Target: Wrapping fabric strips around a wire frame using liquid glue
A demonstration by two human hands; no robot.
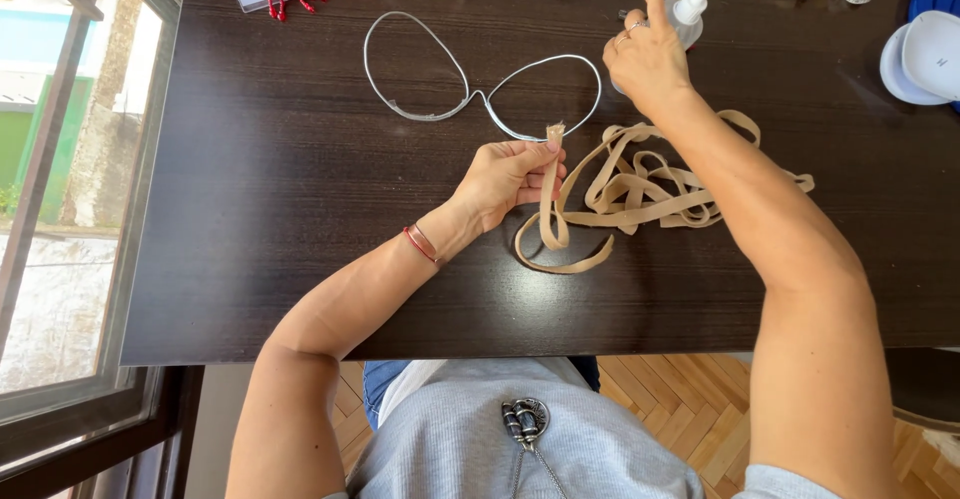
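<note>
Tan strap (640,194) lies tangled on the dark tabletop (300,209); my left hand (510,179) pinches its end upright. My right hand (648,54) closes on the glue bottle (690,11). Wire frame (480,89) looks bare, wrapping not started.

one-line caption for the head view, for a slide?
Left hand pinches a tan strap end upright while right hand grips a glue bottle beside a wire frame on a dark table.

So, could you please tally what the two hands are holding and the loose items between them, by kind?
Beige ribbon, end pinched in left hand: 1
White glue bottle, under right hand: 1
Silver wire frame: 1
Total: 3
</note>
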